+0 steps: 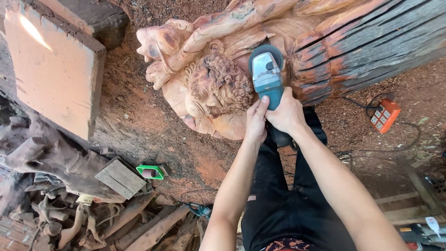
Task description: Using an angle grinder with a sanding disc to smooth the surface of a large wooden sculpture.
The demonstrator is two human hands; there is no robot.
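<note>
Hands together: right hand [287, 114] and left hand [257, 122] wrap closed around the teal-bodied angle grinder [267, 76], likely heavy, rigid, best gripped by its body. Just beyond them, its disc meets the reddish carved wooden figure's curly head [218, 86].

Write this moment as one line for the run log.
left hand: grips angle grinder | right hand: grips grinder body | disc: at wood carving | power strip: on ground

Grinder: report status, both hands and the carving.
Left hand and right hand both clamped on the teal angle grinder. Disc end against the curly-haired wooden carving. Orange power strip lies off right, nothing in the way.
</note>
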